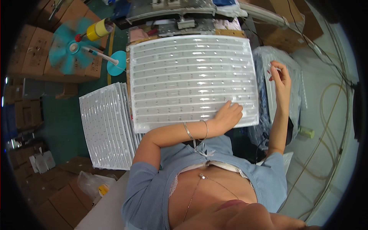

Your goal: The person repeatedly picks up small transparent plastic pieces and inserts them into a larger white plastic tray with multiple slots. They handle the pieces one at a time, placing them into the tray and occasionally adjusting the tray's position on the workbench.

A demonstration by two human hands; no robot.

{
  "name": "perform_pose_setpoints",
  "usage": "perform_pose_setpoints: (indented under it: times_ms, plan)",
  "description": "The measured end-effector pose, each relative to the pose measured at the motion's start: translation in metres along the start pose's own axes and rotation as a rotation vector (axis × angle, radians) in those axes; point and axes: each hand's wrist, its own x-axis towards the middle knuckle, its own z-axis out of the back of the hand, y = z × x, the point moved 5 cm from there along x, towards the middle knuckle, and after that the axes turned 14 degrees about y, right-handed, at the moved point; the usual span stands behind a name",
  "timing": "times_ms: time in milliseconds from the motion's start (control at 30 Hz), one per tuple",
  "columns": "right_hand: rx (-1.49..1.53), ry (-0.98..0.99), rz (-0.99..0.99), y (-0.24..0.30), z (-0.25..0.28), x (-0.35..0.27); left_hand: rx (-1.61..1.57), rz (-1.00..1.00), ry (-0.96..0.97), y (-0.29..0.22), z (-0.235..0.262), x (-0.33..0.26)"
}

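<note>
A large white panel [184, 82] lies before me, crossed by rows of glossy clear strips with small dark marks. My left hand [229, 115] reaches across my body to its lower right part. Its fingers are bent together, with the fingertips down on the strips; whatever they may hold is hidden. Raised to the right of the panel is my right hand [281, 76], thumb and fingers curled toward each other. Anything between those fingertips is too small to make out. Below that hand, a plastic-wrapped stack [294, 90] stands against the panel's right side.
Similar ribbed panels [105, 126] are stacked at the left, close to my elbow. A turquoise fan [73, 47] turns at the far left, near cardboard boxes [37, 50]. A dark metal fixture [172, 15] sits beyond the panel. Hoses [326, 115] run along the right wall.
</note>
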Motion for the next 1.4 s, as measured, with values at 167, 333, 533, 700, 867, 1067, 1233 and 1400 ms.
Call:
perform_pose_setpoints:
  times_ms: [167,333,533,700,867,1067,1233,1400]
  plan:
    - [0.208,-0.037,-0.045,-0.009,-0.001,0.030,-0.304,0.042,-0.031,0.033,0.036,-0.019]
    - [0.312,-0.025,0.030,0.011,-0.017,0.066,-0.108,0.431,-0.580,0.168,0.153,-0.022]
    - [0.207,-0.025,0.166,0.051,-0.054,0.132,0.508,0.594,-0.628,0.252,0.241,0.039]
    - [-0.211,-0.190,0.409,0.101,-0.093,0.176,0.573,0.485,-0.705,0.248,0.256,0.037]
    - [-0.714,-0.285,0.701,0.134,-0.134,0.214,0.164,0.407,-0.856,0.198,0.228,-0.034]
    - [-0.861,-0.323,0.600,0.126,-0.151,0.246,-0.244,0.484,-0.608,0.144,0.171,-0.106]
    - [-0.778,-0.241,0.490,0.116,-0.136,0.231,-0.402,0.441,-0.565,0.115,0.151,-0.115]
    - [-0.682,-0.186,0.447,0.086,-0.098,0.173,-0.502,0.480,-0.554,0.101,0.149,-0.120]
